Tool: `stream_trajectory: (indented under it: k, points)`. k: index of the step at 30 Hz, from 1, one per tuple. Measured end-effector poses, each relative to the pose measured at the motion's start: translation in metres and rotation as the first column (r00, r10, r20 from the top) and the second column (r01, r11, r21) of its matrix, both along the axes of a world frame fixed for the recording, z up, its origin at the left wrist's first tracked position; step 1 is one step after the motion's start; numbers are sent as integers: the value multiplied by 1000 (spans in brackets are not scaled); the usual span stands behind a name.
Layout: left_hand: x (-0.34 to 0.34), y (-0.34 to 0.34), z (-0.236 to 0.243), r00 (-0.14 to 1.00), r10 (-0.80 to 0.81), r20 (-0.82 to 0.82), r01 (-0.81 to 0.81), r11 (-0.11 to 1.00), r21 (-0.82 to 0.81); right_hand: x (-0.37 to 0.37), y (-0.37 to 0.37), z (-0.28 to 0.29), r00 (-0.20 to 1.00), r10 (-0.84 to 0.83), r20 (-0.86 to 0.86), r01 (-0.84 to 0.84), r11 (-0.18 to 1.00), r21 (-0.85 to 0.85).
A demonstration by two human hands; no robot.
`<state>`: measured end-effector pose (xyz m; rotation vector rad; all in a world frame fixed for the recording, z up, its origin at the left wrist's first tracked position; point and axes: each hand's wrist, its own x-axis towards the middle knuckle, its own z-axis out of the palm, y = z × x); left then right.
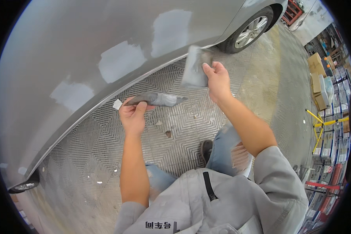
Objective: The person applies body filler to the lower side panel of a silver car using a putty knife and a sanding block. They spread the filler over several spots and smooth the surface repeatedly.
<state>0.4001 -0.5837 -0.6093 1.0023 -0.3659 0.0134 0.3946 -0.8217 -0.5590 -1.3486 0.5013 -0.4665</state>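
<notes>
My left hand [133, 117] is closed on a long, narrow, dark putty knife [160, 99], held flat with grey paste smeared along it. A small white square piece [117, 104] shows at that hand's outer side. In my right hand [219, 80] is a flat, rectangular grey spreader plate [195, 69], pinched at its right edge between thumb and fingers and slightly blurred. The plate is above and to the right of the knife, apart from it. Beyond both hands is the grey car side panel [105, 23], with several paler filler patches [122, 61] on it; neither tool touches it.
A car wheel [253, 31] stands at the upper right, another at the lower left. The ribbed grey floor [183, 128] carries small scraps. At right are a yellow stand [319, 124], cardboard boxes [316, 64] and crowded shelves [331, 148].
</notes>
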Motion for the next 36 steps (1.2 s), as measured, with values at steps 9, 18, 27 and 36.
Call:
stream_trajectory:
  k: [9,18,27,36]
  points:
    - [4,-41,-2,942,-49,-333,16,995,-101,-41,-8,14,866,493,80,-377,749,-544]
    - [6,-62,-5,854,-373,-363,270,914,-303,-75,-30,57,995,87,-53,-101,924,-369]
    - [9,-43,6,937,-174,-301,13,883,-470,-79,-26,40,917,291,-273,-323,138,-936]
    - [-58,-131,35,855,-214,-472,126,969,-211,-81,-106,38,897,-22,442,-164,911,379]
